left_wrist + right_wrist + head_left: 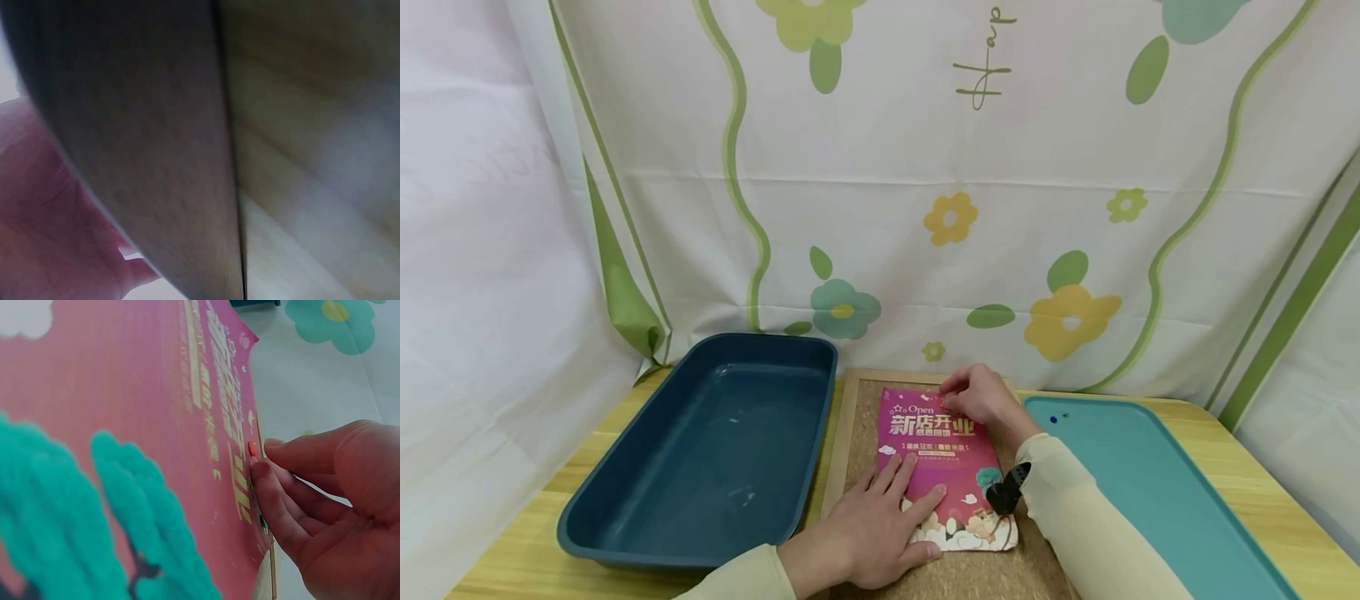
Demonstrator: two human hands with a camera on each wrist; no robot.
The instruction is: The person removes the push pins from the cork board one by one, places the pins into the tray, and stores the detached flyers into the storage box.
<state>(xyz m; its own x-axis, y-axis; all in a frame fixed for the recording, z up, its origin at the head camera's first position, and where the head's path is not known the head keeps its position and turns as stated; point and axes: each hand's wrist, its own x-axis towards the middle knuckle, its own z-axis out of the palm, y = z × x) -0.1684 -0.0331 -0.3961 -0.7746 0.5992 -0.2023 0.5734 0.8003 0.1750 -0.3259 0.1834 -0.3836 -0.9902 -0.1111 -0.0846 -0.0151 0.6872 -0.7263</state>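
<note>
Okay, thin magenta poster [951, 477] lies under the left hand [880, 527], fingers spread. Right hand [983, 397] has fingertips at a rounded red pin [252, 449] near the poster's top edge; can't tell if pinched. I'd press straight, keep poster flat. Grainy corkboard [867, 417] beneath; smooth teal tray [1138, 483] right of that hand.

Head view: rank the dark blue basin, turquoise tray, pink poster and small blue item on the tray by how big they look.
1. Dark blue basin
2. Turquoise tray, cut off by the frame
3. Pink poster
4. Small blue item
</note>
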